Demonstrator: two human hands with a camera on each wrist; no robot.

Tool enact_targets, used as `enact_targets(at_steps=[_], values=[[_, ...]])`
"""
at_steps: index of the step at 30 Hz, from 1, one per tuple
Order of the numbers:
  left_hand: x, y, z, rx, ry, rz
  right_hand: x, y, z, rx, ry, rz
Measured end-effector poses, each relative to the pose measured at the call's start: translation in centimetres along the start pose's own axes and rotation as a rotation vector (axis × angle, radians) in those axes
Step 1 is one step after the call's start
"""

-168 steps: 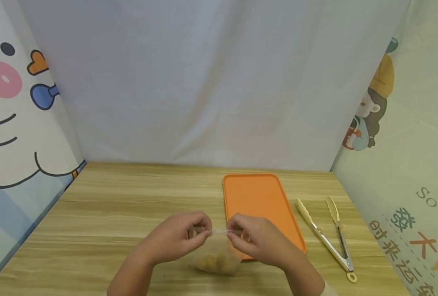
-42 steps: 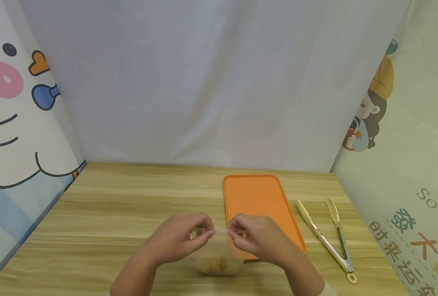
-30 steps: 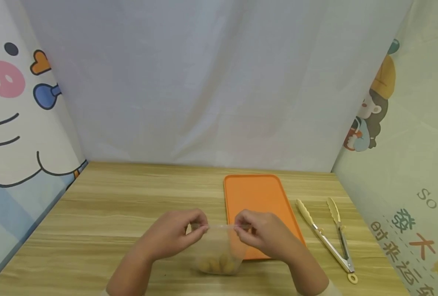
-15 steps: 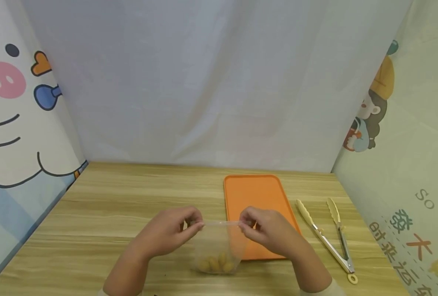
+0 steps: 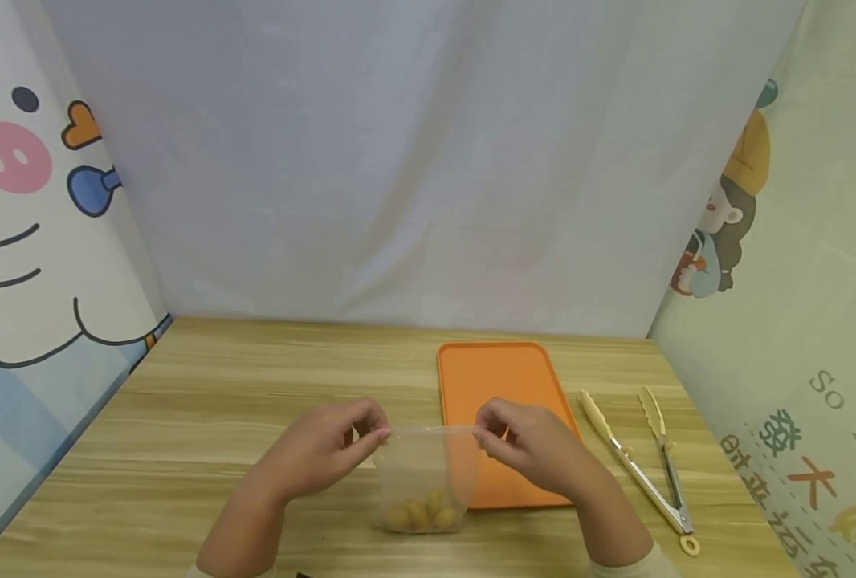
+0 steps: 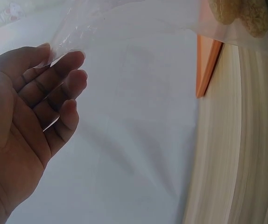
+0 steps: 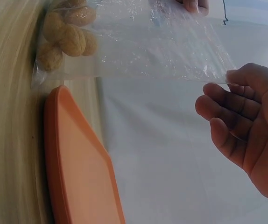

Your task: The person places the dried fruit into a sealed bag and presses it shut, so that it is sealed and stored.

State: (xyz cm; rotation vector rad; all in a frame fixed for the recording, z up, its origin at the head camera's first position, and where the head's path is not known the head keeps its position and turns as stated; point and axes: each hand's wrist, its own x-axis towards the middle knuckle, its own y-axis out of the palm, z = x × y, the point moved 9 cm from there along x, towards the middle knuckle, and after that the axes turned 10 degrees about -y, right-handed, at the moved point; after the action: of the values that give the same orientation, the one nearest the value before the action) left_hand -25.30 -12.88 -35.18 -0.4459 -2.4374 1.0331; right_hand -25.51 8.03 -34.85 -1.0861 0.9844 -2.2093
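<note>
A clear plastic zip bag (image 5: 417, 466) hangs upright between my two hands, its top edge stretched straight across. Several tan, rough-shelled nuts (image 7: 71, 39) lie at the bottom of the bag, low over the table. My left hand (image 5: 323, 445) pinches the bag's top left corner between thumb and index finger; the other fingers curl loosely in the left wrist view. At the top right corner, my right hand (image 5: 540, 449) pinches the plastic the same way. Behind the bag's right part, the orange tray (image 5: 500, 377) shows through the film.
Spread metal tongs (image 5: 645, 474) with cream tips lie right of the tray. The wood-grain table (image 5: 254, 377) ends at a pale cloth backdrop (image 5: 370, 160), with printed cloths at either side. A small dark thing (image 5: 303, 575) shows at the bottom frame edge.
From close together, my hands have moved apart along the bag's top edge to its corners and risen slightly. The bag is now stretched flat and the nuts show more plainly.
</note>
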Motion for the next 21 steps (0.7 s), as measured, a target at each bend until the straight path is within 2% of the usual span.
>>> enact_targets(at_steps=[9, 13, 18, 21], values=[[0.0, 0.0, 0.7, -0.029, -0.028, 0.016, -0.1, -0.2, -0.2, 0.044, -0.03, -0.015], [0.0, 0.1, 1.3, -0.126, -0.048, 0.048, 0.0, -0.2, -0.4, 0.087, -0.016, -0.027], [0.1, 0.4, 2.0, -0.263, -0.103, 0.089, 0.1, 0.4, -0.7, 0.225, 0.009, -0.031], [0.2, 0.5, 2.2, -0.304, -0.121, 0.102, 0.1, 0.8, -1.1, 0.307, 0.043, -0.024]])
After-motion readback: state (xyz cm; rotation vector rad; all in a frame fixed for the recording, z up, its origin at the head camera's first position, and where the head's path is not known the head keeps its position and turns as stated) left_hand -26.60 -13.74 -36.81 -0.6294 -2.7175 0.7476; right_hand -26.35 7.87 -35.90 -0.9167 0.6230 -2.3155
